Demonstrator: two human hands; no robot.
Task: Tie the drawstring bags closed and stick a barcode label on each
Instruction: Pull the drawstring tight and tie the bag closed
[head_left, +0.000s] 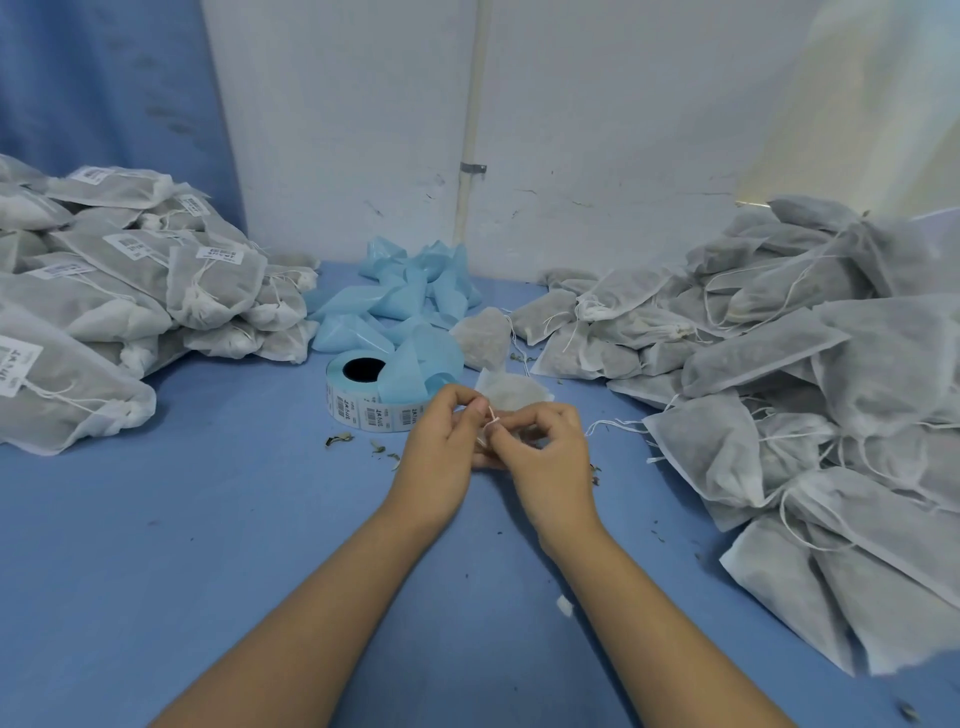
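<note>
A small white drawstring bag (511, 391) lies on the blue table just beyond my hands. My left hand (441, 441) and my right hand (545, 447) meet at its neck, and both pinch its thin white drawstring (492, 415) between fingertips. My fingers hide most of the neck. A roll of barcode labels (363, 402) stands just left of my hands, with blue backing paper trailing off it.
A heap of labelled, tied bags (130, 291) fills the left side. A larger heap of unlabelled bags (779, 374) covers the right. Crumpled blue backing strips (410, 296) lie at the back near the wall. Leaf crumbs (337, 440) dot the blue table (208, 519).
</note>
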